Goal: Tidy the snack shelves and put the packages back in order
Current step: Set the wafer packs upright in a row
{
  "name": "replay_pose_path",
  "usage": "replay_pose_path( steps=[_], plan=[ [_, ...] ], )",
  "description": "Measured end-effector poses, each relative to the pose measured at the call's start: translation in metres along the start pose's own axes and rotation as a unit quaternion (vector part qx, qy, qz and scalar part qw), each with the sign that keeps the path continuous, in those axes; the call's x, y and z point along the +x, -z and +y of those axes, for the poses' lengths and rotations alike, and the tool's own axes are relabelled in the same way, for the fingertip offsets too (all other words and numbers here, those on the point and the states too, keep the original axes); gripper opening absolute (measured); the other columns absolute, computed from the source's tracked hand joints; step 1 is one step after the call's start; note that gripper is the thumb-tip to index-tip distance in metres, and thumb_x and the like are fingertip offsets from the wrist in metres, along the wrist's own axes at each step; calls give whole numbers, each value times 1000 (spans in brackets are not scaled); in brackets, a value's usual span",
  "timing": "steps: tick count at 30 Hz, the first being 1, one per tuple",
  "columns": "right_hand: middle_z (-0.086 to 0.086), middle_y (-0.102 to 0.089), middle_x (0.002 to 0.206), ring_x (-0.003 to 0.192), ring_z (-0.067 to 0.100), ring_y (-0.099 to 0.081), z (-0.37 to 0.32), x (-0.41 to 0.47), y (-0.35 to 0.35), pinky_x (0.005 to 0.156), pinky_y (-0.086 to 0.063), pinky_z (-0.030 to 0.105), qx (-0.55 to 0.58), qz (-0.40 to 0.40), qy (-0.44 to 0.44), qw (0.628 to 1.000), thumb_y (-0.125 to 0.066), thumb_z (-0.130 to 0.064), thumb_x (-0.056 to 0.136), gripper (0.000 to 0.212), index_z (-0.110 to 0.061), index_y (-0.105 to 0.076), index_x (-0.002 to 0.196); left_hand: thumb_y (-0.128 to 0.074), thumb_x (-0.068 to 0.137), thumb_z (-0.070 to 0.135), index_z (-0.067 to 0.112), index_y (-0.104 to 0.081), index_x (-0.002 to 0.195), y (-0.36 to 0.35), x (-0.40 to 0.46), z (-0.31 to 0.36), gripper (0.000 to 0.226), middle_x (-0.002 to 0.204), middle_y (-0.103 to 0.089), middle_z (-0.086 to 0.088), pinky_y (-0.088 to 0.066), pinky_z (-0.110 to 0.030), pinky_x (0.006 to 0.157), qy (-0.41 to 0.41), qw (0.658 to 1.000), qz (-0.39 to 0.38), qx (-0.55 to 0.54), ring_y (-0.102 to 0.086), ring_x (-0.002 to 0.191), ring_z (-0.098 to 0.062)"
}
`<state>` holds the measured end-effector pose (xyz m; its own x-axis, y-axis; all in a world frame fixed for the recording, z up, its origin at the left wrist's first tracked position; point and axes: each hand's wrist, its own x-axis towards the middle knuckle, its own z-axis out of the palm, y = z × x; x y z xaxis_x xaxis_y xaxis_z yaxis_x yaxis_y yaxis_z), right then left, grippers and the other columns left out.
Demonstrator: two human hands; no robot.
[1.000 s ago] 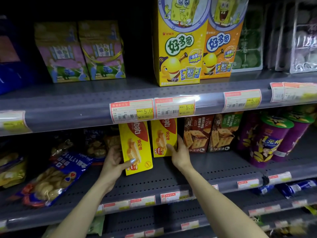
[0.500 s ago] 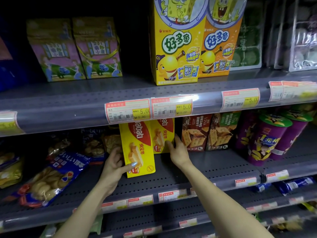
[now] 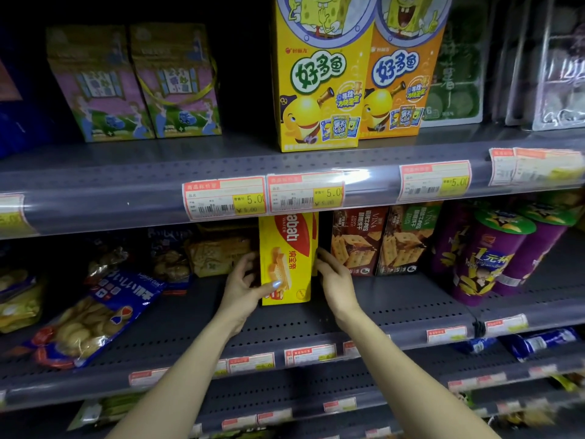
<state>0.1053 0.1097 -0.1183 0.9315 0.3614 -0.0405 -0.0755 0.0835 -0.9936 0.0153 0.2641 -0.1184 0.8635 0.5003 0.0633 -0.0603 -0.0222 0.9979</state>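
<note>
Dim shop aisle, grey shelf (image 3: 395,299). Yellow box (image 3: 286,258) upright mid-shelf, second just behind. Left hand (image 3: 243,288) grips box's left edge, thumb across front; right hand (image 3: 335,280) flat against right side. Boxes nearly aligned. Left: toppled blue bag (image 3: 95,315), loose packets (image 3: 218,253).

1. Both bare forearms reach up and forward from the bottom edge, converging toward the middle.
2. The left hand (image 3: 243,288) is turned palm-rightward, its fingers curled and spread, thumb stretched out to the right with a pale painted nail showing.
3. The left thumb presses against a flat face in front of it; the fingers curl behind, forming a loose grip.
4. The right hand (image 3: 334,278) is held edge-on, palm facing left, fingers straight and together, pointing up and away.
5. Both wrists are roughly level and close together.
</note>
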Motion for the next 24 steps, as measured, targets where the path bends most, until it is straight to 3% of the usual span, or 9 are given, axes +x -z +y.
replay_pose_path(
  steps=[3,6,9,14,16,20,24],
  plan=[
    [-4,-57,135,126,12,-51,2,-7,2,111,-37,36,2,-19,14,1000,-55,-20,94,47,-20,-47,141,-79,73,4,21,-39,139,-12,6,-4,79,139,-50,-6,-48,-42,98,0,999,25,40,-48,127,-24],
    [-13,-65,123,117,5,-57,3,-11,1,103,-43,28,-90,-47,57,993,-61,-28,92,49,-26,-49,139,-79,74,6,25,-26,148,-22,11,-5,93,147,-42,0,-43,-43,105,-20,998,18,61,-43,133,-19],
    [-12,-65,121,114,2,-56,0,-8,2,91,-41,10,-142,-17,100,985,-59,-23,94,44,-24,-51,138,-76,77,5,24,-34,145,-28,18,-6,82,140,-51,1,-45,-47,103,-27,995,-5,96,-50,127,-17],
    [-7,-62,117,107,4,-52,-1,-1,-1,72,-35,-6,-190,13,123,974,-51,-19,99,39,-19,-50,137,-74,79,8,25,-46,136,-31,26,-8,65,132,-59,1,-46,-48,102,-36,990,-16,135,-56,121,-16],
    [-5,-62,118,107,4,-52,2,1,-3,72,-35,-4,-192,21,130,973,-49,-19,99,37,-18,-50,137,-75,79,9,26,-47,134,-31,28,-8,64,130,-60,2,-46,-48,101,-40,989,-16,141,-57,119,-16],
    [-2,-62,124,111,6,-51,1,4,-2,85,-37,11,-198,19,127,972,-48,-20,100,39,-18,-48,139,-75,79,9,31,-46,128,-34,29,-4,62,128,-60,1,-46,-46,101,-32,991,-23,131,-57,116,-15],
    [-2,-60,129,120,10,-50,0,6,2,90,-36,14,-204,5,116,972,-48,-21,100,40,-20,-47,139,-73,81,7,20,-43,138,-29,28,-3,66,132,-54,4,-50,-28,94,-23,993,-45,104,-53,121,-13]
  ],
)
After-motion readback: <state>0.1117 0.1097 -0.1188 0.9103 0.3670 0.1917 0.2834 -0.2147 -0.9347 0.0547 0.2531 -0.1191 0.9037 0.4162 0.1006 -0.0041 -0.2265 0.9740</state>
